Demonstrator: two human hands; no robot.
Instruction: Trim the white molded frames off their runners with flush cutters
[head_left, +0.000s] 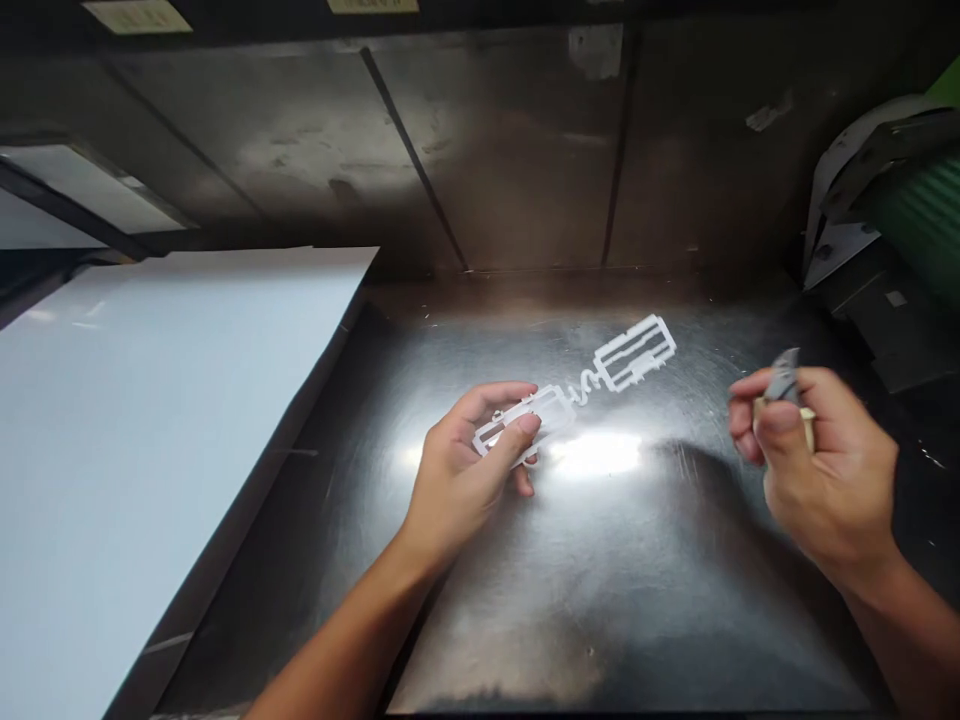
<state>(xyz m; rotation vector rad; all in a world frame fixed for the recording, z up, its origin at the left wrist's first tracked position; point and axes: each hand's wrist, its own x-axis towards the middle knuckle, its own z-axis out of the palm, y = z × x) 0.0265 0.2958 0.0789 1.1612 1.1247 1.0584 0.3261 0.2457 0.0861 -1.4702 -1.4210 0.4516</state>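
My left hand (472,450) is closed on one end of a white plastic part (634,354), thumb on top and fingers beneath. The part is made of two slotted rectangular frames joined by a thin curvy link; the far frame extends up and to the right, beyond my fingers. My right hand (832,460), well apart on the right, is wrapped round a small cutting tool (785,378) with a grey metal head and pale yellowish handles. The tool's head points up past my thumb. Most of its handle is hidden in my palm.
Under both hands lies a shiny, scratched metal work surface (525,620). A large white sheet (150,420) covers the left side. Metal panels (510,150) rise at the back. Dark and green machine parts (900,210) stand at the right. Small white specks are scattered about.
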